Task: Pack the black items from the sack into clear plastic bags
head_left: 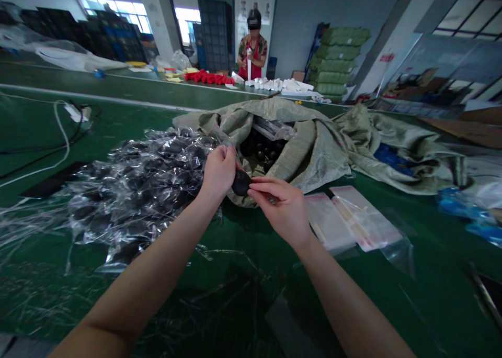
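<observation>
Between my two hands is a rounded black object (241, 183), whose exact kind I cannot make out. My left hand (220, 170) is closed at its upper left side, with the fingertips mostly hidden behind the thumb and fist. From the right, my right hand (283, 205) pinches its edge between thumb and fingers. Just behind lies an open woven sack (314, 148) with several similar black rounded pieces (267, 151) inside. To the left is a heap of black pieces in clear plastic bags (145, 175). Stacks of flat clear bags (364, 216) lie right of my right hand.
A green table (235, 295) spreads beneath everything, with thin plastic strips on it. Cables with a white plug (76, 112) lie at left. Blue plastic (466, 211) is at right. Across the table stands a person (252, 54) behind red and white items (207, 77).
</observation>
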The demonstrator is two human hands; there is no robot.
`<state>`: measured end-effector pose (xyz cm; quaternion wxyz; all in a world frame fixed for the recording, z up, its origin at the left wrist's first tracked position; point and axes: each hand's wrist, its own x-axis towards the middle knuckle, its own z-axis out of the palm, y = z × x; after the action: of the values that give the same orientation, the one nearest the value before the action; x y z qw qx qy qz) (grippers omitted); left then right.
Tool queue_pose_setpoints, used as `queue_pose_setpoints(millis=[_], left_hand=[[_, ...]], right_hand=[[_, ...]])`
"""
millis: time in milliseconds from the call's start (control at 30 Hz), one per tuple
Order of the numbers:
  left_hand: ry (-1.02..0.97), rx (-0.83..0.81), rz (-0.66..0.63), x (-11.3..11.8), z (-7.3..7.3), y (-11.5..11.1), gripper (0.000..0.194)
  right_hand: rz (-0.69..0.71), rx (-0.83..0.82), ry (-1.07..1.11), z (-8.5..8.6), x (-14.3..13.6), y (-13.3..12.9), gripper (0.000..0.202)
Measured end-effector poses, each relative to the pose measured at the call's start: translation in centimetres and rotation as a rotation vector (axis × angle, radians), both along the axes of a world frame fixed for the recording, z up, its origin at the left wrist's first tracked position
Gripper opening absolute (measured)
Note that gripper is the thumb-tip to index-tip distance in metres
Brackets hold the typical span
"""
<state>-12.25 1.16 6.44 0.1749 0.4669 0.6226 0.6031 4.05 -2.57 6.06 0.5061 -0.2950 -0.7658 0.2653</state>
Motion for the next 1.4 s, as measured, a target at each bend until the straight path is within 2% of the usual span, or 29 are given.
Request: queue_pose_setpoints(millis=[133,267,400,467,533,600,633,700,800,867,967,1100,1267,1400], left_hand=[[0.051,0.011,0.023,0.6,0.5,-0.6,0.035],[0.116,0.003,-0.005,0.8,0.9,-0.8,0.035],[0.166,-0.015,-0.011,0.3,1.0,-0.7,0.033],[0.173,-0.028,-0.006,0.2,1.0,-0.6,0.033],[0.176,-0.045,-0.016,0.1,1.0,-0.6,0.033],[0.169,-0.053,-0.032,0.1,0.9,-0.5,0.034],[0.16,-0.055,-0.039,0.1,0.8,-0.4,0.034],[0.13,-0.049,-0.051,0.0,0.5,-0.2,0.032],[0.076,-0.035,-0.062,-0.4,0.0,0.1,0.029],[0.046,-0.027,-0.072,-0.5,-0.3,0.3,0.03],[0.014,-0.021,-0.099,-0.4,-0.4,0.2,0.031],[-0.044,-0.041,-0.119,0.3,-0.3,-0.1,0.029],[-0.145,-0.086,-0.168,1.1,-0.6,-0.1,0.029],[-0.204,-0.109,-0.19,1.2,-0.8,0.0,0.027]], right_hand=[[0.012,0.022,-0.051,0.1,0.1,0.0,0.009],[0.017,0.003,-0.148,0.2,0.0,0.0,0.009],[0.022,0.038,-0.335,1.9,0.6,-0.7,0.011],[0.105,0.03,-0.486,3.1,1.0,-1.6,0.019],[0.287,0.011,-0.638,4.0,1.4,-2.6,0.026],[0.469,-0.018,-0.745,4.2,1.5,-3.3,0.033],[0.509,-0.029,-0.761,4.1,1.5,-3.5,0.034],[0.436,-0.022,-0.706,3.8,1.4,-3.3,0.027],[0.138,0.084,-0.51,3.1,1.5,-2.1,0.007],[0.023,0.178,-0.415,2.8,1.5,-1.2,0.009],[0.014,0.272,-0.364,2.2,1.6,-0.4,0.014],[0.042,0.311,-0.381,1.7,1.5,-0.3,0.016],[0.037,0.278,-0.497,1.9,1.6,-0.7,0.022],[-0.011,0.319,-0.652,2.0,1.2,-0.9,0.024]])
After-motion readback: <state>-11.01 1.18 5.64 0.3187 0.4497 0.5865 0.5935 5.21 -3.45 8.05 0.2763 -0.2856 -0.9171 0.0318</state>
